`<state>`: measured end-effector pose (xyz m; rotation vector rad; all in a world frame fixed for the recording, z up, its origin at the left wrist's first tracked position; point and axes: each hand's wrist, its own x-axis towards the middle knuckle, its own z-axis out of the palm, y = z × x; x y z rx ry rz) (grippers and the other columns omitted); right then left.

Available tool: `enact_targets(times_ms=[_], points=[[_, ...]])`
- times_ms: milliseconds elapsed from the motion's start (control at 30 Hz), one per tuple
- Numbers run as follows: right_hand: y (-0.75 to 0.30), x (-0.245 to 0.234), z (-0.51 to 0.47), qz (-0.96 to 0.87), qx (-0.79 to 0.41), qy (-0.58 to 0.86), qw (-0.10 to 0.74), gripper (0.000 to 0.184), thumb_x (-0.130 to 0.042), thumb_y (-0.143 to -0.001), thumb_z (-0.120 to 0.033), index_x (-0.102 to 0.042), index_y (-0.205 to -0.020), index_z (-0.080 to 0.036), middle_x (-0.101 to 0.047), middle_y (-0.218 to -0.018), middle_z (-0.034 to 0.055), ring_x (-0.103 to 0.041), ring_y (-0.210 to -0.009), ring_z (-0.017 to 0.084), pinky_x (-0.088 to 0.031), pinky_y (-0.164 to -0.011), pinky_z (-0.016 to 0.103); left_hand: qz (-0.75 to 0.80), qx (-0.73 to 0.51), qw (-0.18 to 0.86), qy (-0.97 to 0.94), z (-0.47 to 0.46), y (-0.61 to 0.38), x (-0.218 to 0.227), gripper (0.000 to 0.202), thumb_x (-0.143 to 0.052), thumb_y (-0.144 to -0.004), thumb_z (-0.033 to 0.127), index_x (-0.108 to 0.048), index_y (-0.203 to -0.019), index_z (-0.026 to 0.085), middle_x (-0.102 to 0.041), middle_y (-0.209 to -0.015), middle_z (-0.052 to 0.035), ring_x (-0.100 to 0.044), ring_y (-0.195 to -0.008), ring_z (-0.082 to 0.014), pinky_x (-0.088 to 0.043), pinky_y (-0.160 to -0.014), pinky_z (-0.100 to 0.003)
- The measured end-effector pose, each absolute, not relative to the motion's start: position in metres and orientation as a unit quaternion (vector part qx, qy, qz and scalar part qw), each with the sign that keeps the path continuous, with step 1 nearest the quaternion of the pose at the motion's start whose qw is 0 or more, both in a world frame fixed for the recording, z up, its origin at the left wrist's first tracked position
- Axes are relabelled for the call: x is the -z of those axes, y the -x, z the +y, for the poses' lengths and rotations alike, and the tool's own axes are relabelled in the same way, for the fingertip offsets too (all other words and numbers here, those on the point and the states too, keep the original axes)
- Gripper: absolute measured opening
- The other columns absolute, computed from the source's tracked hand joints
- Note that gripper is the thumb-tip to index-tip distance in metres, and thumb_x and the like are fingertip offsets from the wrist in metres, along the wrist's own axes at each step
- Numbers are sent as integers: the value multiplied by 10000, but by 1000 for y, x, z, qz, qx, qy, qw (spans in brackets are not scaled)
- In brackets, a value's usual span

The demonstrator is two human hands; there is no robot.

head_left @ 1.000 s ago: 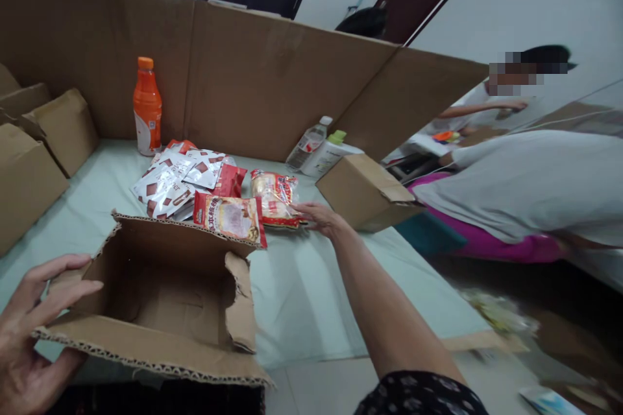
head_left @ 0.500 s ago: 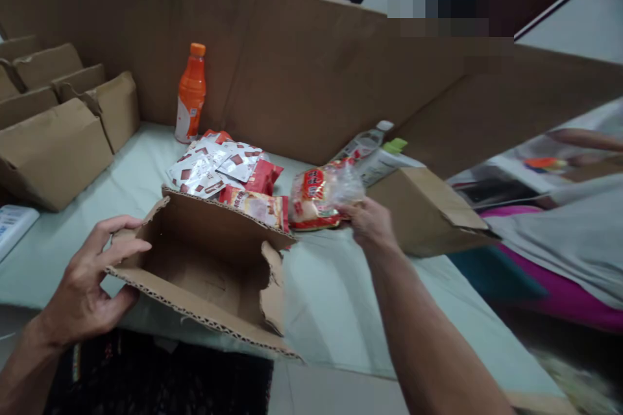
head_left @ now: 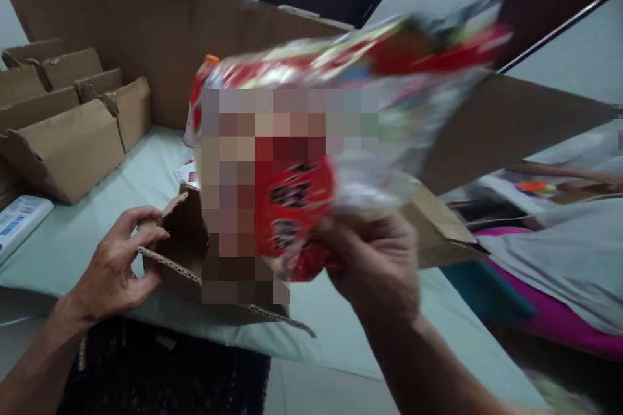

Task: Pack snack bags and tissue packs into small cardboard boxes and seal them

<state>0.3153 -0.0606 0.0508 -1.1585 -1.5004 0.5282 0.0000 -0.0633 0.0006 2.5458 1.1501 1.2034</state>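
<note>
My left hand (head_left: 119, 266) grips the left end wall of an open cardboard box (head_left: 178, 279), fingers over the edge and thumb outside. In my right hand (head_left: 377, 266) is a red and clear plastic snack bag (head_left: 350, 175), pinched by its lower right part. The bag is raised close to the camera, its top smeared by motion. It hides the box's right part and most of what stood behind. Past its left edge show the cap of an orange bottle (head_left: 211, 59) and a corner of some white packets (head_left: 187, 172).
Several open cardboard boxes (head_left: 63, 149) stand at the left, with a white and blue pack (head_left: 22, 224) in front. A tall cardboard panel (head_left: 121, 32) closes off the back. Behind my right hand sits another box (head_left: 445, 227). A person's arm (head_left: 564, 172) shows at the right.
My right hand has lifted the snack bag off the table and brought it up and left, over the box. My left hand stays on the box's end wall.
</note>
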Motion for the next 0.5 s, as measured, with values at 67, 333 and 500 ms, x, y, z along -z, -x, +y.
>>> enact_targets(times_ms=[67,333,500], points=[[-310,-48,-65,-668,-245,479,515,181,-742,-882,-428,-703,-833,-258,-662,-649,-26,-583,-510,152,-495,-445,276,383,-396,50,-833,-64,0,0,331,-591,-825,79,-597,-1129,209,-567,-1300,-119,-624,-1216,-275,-579,-990,-397],[-326,-111,-90,-856,-155,428,246,217,-566,-962,-246,-639,-759,-263,-580,-570,-24,-484,-436,127,-401,-408,247,386,-416,58,-821,-65,-5,6,251,-600,-817,108,-613,-1054,189,-606,-1246,-132,-643,-1146,-277,-591,-961,-420],[-310,-110,-69,-878,-151,438,121,280,-513,-906,-164,-455,-641,-234,-538,-550,-23,-445,-455,109,-330,-446,243,385,-406,44,-828,-65,-9,6,158,-578,-883,128,-633,-1024,171,-618,-1217,-148,-646,-1144,-283,-597,-952,-431]])
